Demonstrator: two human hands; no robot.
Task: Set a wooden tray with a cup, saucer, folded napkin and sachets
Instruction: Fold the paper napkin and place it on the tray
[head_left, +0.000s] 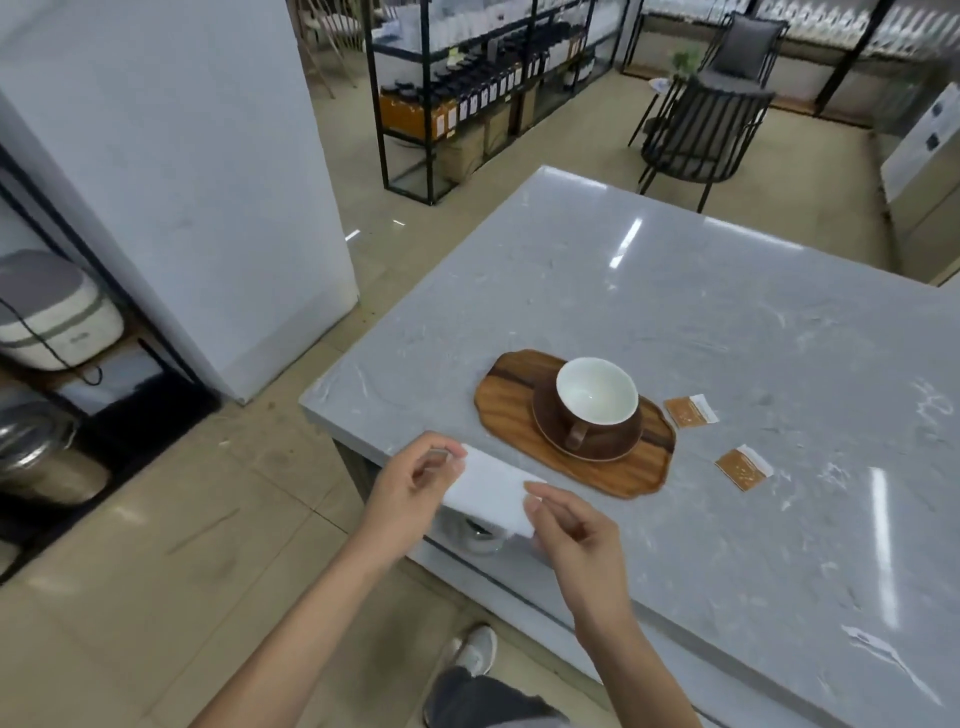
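Centre-right of the frame: tray sits on the grey counter, with the saucer on it and the cup on the saucer, upright, empty, handle toward you. Those parts look done.

Lower centre: your left hand and right hand each pinch one end of the white napkin, fingers closed narrow on it. It hangs over the counter's near edge, just beside the tray's near-left rim, not touching the tray as far as I can tell. It looks like a folded strip, but I can't tell if the fold is finished.

Right of the tray: two sachets lie flat on the counter, not on the tray. Upper sachet is just beside the tray's right rim; lower sachet is a bit further out, lower right.

Left to do, my read: set the napkin on the tray, then both sachets.

Free tray area is mostly the upper-left end and the near strip below the saucer; the saucer takes up the right half. Tight fit for the napkin, so watch the cup handle.

Nothing else is on the counter. Shelving and a chair at the top of frame and a white pillar at left are all well clear.
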